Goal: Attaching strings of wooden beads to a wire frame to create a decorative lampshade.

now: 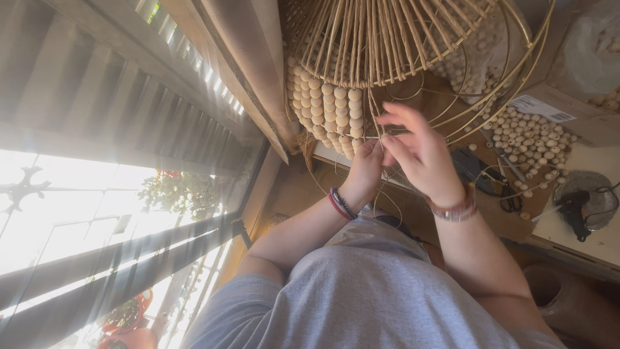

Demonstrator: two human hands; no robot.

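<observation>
**Beaded strands worked under a rattan frame**

Beaded strands (332,110) of pale round wooden beads hang in close columns from the lower rim of a rattan lampshade frame (381,39), whose thin cane ribs fan out over brass-coloured wire hoops (510,77). In the head view, the only one, the strands sit just above and to the left of both hands. The left hand (365,169) is closed, its fingers pinched on a thin wire or thread right under the lowest beads. The right hand (420,152) is half open beside it, thumb and forefinger nipped together at the same spot, the other fingers spread upward; what it pinches is too fine to tell. Both wrists wear woven bracelets.

On the wooden tabletop (504,216) beyond the hands, loose wooden beads (529,139) lie scattered toward its far right edge, partly spilling onto a cardboard box (581,119) that carries a white rectangular label (541,108) with dark print. A black glue gun (575,207) rests on a round grey dish near the right edge. A clear bag of more beads (597,45) sits in the far right corner.
</observation>
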